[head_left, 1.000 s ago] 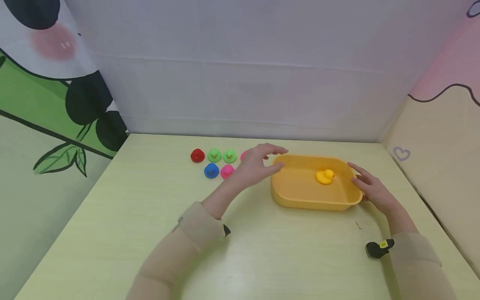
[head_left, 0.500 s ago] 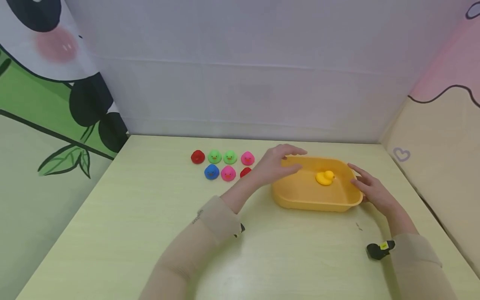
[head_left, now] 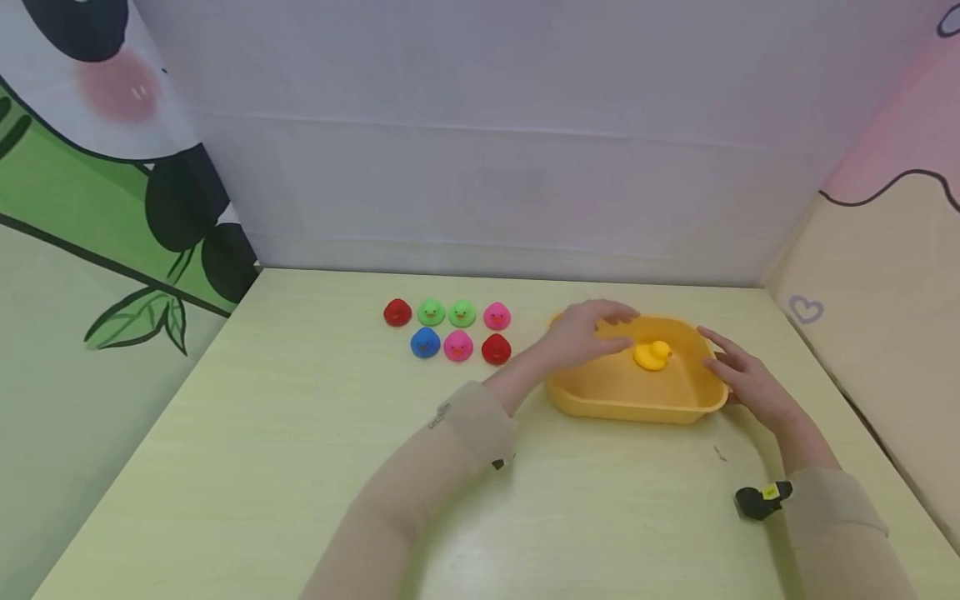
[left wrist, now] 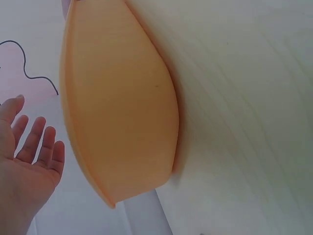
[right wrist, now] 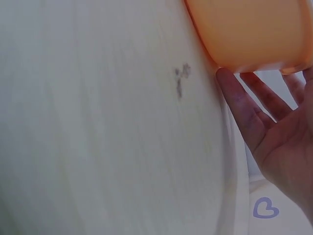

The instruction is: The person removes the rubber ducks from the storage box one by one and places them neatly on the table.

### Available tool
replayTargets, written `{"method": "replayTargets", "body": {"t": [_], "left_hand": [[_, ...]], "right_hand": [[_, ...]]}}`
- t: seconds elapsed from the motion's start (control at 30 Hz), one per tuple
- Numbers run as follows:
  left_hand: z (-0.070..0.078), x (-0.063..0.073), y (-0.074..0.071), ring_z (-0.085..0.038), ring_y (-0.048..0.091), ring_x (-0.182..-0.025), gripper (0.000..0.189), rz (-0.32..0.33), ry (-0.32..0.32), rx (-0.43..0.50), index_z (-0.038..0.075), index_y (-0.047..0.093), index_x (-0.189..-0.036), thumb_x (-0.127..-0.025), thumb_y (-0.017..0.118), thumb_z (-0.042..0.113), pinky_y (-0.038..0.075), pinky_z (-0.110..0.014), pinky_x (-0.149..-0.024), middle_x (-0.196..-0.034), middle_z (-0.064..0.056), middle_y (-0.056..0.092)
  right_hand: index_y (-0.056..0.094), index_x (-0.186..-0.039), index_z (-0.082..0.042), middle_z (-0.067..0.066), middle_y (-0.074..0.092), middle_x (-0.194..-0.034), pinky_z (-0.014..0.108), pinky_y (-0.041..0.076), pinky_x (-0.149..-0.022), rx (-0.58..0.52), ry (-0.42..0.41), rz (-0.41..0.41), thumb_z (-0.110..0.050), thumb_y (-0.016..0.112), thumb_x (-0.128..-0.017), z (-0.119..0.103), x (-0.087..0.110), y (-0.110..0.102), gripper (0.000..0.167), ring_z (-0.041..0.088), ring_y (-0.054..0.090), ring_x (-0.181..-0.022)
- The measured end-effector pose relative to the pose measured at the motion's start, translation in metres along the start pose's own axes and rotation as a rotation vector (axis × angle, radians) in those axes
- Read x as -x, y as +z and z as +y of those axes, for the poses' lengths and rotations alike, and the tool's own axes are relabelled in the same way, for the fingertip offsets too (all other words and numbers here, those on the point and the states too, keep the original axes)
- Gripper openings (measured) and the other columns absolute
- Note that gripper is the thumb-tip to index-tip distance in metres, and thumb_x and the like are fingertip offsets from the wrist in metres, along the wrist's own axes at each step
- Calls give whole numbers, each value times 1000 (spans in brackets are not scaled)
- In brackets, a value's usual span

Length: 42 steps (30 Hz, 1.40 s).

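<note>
A yellow rubber duck (head_left: 652, 356) sits inside an orange-yellow plastic basin (head_left: 618, 412), towards its right side. My left hand (head_left: 588, 333) hovers over the basin's left part, fingers apart and holding nothing, left of the duck. In the left wrist view this hand (left wrist: 29, 161) shows an empty palm beyond the basin's rim. At the basin's right end, my right hand (head_left: 750, 379) rests against the rim and wall. The right wrist view has its fairly straight fingers (right wrist: 242, 105) touching the wall of the basin (right wrist: 254, 34).
Left of the basin, small rubber ducks lie in two rows: red (head_left: 397, 312), green (head_left: 431, 312), green (head_left: 462, 313) and pink (head_left: 497, 316) behind, blue (head_left: 425, 342), pink (head_left: 458, 346) and red (head_left: 497, 349) in front. Printed cloth walls bound the table (head_left: 247, 467).
My left hand has moved right, from the basin's left edge to over its inside, uncovering the pink and red ducks at the rows' right end. The right hand and basin have stayed put.
</note>
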<state>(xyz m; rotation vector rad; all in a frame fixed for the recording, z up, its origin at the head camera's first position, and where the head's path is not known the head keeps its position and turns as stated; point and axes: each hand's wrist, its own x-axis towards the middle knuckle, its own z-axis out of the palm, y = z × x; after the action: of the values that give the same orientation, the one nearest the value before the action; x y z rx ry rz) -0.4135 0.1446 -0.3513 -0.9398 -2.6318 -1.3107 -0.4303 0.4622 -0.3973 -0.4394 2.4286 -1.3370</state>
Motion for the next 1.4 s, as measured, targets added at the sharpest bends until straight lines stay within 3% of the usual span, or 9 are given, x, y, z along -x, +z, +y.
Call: {"method": "replayTargets", "body": {"t": [0.13, 0.3, 0.6, 0.87, 1.07, 1.4], "left_hand": [[-2, -5, 8, -16, 54, -113, 48, -59, -48, 27, 17, 54, -132, -87, 67, 31, 44, -25, -94, -125, 3, 60], [-1, -11, 20, -11, 52, -115, 55, -129, -110, 30, 22, 50, -136, -86, 68, 37, 43, -19, -94, -130, 8, 56], [-4, -26, 36, -11, 51, -114, 55, -183, -85, -2, 16, 50, -136, -86, 69, 29, 42, -17, -93, -135, 3, 53], [-12, -31, 45, -12, 52, -114, 61, -251, -90, -64, 13, 45, -139, -85, 71, 24, 41, -12, -92, -136, -1, 52], [-15, -35, 53, -15, 56, -113, 62, -295, -94, -72, 12, 43, -140, -86, 69, 25, 42, -16, -94, -138, -4, 50], [-19, -44, 65, -15, 49, -124, 65, -309, -107, -125, 14, 37, -144, -88, 68, 26, 37, -19, -102, -142, -3, 46]], "right_hand": [[16, -152, -27, 36, 27, -144, 31, 56, -69, -15, -9, -2, -34, 43, -100, 0, 0, 1, 59, 11, 65, -84], [14, -152, -23, 37, 28, -143, 31, 56, -68, -34, -14, -12, -32, 43, -101, -2, 1, -1, 60, 13, 64, -83], [13, -152, -23, 37, 30, -141, 34, 57, -68, -43, -37, -11, -30, 41, -102, -3, 3, -1, 59, 12, 65, -84], [14, -152, -23, 37, 30, -141, 34, 57, -67, -51, -37, -7, -29, 41, -102, -2, 0, 0, 58, 11, 65, -84], [13, -153, -24, 37, 28, -142, 33, 57, -68, -45, -29, -5, -30, 42, -101, 0, -1, 0, 59, 9, 65, -85], [13, -152, -23, 37, 31, -141, 33, 57, -68, -37, -25, 2, -30, 42, -101, 0, -2, 1, 59, 10, 66, -84]]}}
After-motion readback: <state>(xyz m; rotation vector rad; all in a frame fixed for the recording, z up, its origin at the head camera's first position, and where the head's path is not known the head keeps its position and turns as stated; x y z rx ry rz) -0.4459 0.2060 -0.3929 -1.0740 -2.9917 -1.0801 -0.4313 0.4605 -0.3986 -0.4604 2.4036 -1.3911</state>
